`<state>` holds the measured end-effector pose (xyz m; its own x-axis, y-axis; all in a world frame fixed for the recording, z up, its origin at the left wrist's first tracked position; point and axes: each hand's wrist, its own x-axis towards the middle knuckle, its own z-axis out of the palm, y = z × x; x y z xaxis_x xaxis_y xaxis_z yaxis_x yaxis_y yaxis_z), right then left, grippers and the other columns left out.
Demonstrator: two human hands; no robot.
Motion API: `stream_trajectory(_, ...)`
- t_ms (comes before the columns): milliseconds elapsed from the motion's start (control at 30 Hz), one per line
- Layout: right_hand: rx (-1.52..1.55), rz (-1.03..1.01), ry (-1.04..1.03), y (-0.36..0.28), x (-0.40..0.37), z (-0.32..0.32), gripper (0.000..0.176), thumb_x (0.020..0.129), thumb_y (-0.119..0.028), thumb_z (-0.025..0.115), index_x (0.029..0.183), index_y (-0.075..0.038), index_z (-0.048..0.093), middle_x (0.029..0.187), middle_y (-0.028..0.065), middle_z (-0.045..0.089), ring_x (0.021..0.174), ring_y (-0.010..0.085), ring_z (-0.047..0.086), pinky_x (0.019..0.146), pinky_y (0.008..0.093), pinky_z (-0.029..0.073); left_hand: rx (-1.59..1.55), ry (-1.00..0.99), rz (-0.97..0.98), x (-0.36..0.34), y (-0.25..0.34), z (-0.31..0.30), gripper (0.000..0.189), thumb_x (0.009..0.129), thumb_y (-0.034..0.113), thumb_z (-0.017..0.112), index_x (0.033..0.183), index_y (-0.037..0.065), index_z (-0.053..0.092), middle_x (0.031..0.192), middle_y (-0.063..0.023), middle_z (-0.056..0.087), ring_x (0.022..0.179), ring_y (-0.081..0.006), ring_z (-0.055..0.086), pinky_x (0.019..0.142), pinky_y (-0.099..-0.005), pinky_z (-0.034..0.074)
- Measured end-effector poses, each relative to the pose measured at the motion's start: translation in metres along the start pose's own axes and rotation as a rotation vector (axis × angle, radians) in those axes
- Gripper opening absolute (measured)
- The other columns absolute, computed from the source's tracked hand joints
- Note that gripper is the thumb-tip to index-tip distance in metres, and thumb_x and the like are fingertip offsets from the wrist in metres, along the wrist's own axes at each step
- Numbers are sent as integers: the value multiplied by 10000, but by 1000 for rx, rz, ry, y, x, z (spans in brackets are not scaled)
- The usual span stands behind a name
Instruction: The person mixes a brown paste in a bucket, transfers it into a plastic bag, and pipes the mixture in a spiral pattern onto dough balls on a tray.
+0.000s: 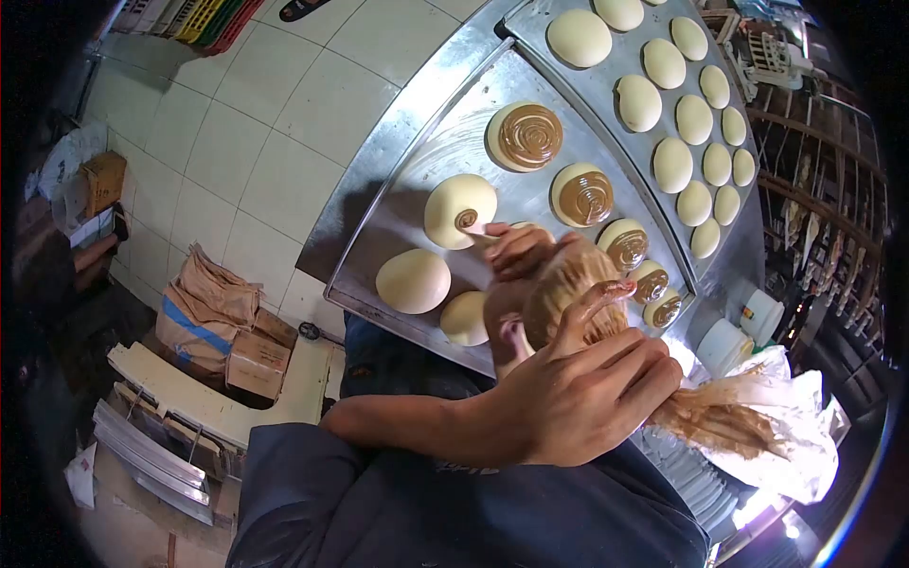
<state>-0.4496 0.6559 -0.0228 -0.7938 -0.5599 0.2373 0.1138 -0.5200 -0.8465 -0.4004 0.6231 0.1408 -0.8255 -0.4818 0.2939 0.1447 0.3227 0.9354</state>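
Note:
My left hand is wrapped round the gathered neck of a piping bag swollen with brown paste. One finger is smeared brown and lies along the bag. Beyond it, my right hand is closed about the narrow tip end, partly hidden by the bag. The tip touches a pale round dough bun, where a small brown swirl shows. On the same metal tray, several buns carry wide glossy brown spirals, such as a topped bun. A plain bun sits nearer my body. The bag's loose plastic end hangs out right.
A second tray with several plain buns adjoins at the far right. White tubs stand beyond the tray's right corner. On the left floor are a cardboard box, a brown paper sack and another person's arm.

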Motion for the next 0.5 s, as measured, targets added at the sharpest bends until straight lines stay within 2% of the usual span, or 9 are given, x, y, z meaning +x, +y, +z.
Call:
stream_trajectory(33, 81, -17, -1, 2, 1, -3, 286, 891, -226, 643, 1013, -89, 424, 657, 44, 492, 610, 199, 512, 785, 428, 489, -32, -1, -6, -2, 0, 0, 253, 756, 174, 637, 945, 39, 538, 929, -101, 584, 931, -235, 609, 842, -416, 444)
stream_trajectory(67, -8, -52, 41, 2, 2, -6, 242, 900, -219, 627, 957, -89, 432, 654, 45, 495, 605, 198, 513, 779, 427, 489, -20, -18, -11, -1, 0, 1, 247, 760, 171, 634, 946, 39, 538, 932, -102, 586, 932, -235, 613, 842, -416, 444)
stream_trajectory(167, -205, 60, -61, 0, 11, 2, 338, 924, -371, 551, 1063, -99, 407, 648, 35, 488, 596, 179, 501, 752, 405, 489, 29, -35, -17, 2, -2, 4, 228, 774, 163, 622, 946, 39, 539, 943, -106, 594, 935, -235, 623, 851, -417, 439)
stream_trajectory(200, -419, 243, -129, -6, -4, -5, 514, 909, -483, 526, 1243, -125, 369, 642, 25, 474, 591, 170, 491, 741, 397, 490, 49, -23, -11, 3, -2, 1, 220, 779, 160, 616, 945, 41, 538, 947, -108, 597, 937, -234, 625, 858, -419, 433)
stream_trajectory(300, -37, 171, 58, -5, -14, 2, 686, 839, -626, 568, 1269, -100, 477, 694, 13, 465, 608, 160, 478, 700, 367, 481, 38, -16, -16, -1, -1, -5, 200, 789, 160, 608, 939, 47, 539, 953, -107, 605, 934, -229, 628, 879, -436, 409)
stream_trajectory(333, -12, 89, 55, -1, -10, -12, 662, 843, -618, 570, 1253, -105, 487, 690, 14, 462, 609, 162, 478, 693, 362, 477, 24, -12, -19, -2, -1, -6, 194, 792, 160, 606, 936, 49, 539, 954, -106, 607, 932, -227, 628, 886, -443, 400)
stream_trajectory(433, -152, -29, -68, 4, 13, -17, 722, 838, -613, 582, 1346, -134, 396, 692, 6, 456, 636, 159, 484, 673, 342, 459, -43, -36, -67, 1, -6, 8, 180, 807, 182, 599, 929, 60, 545, 962, -101, 617, 927, -210, 633, 948, -501, 325)
stream_trajectory(467, -210, -53, -185, 2, 20, -5, 747, 844, -611, 575, 1379, -135, 361, 694, 8, 457, 642, 158, 485, 673, 341, 457, 1, -28, -49, 2, -6, 7, 181, 807, 184, 602, 927, 62, 546, 955, -98, 616, 926, -208, 633, 951, -512, 319)
stream_trajectory(500, -119, -24, -189, 8, 10, -10, 730, 863, -594, 560, 1371, -109, 361, 693, 13, 461, 642, 160, 488, 672, 339, 458, 45, -23, -31, 3, -5, 4, 181, 807, 187, 605, 925, 63, 546, 949, -95, 615, 924, -207, 633, 955, -523, 313)
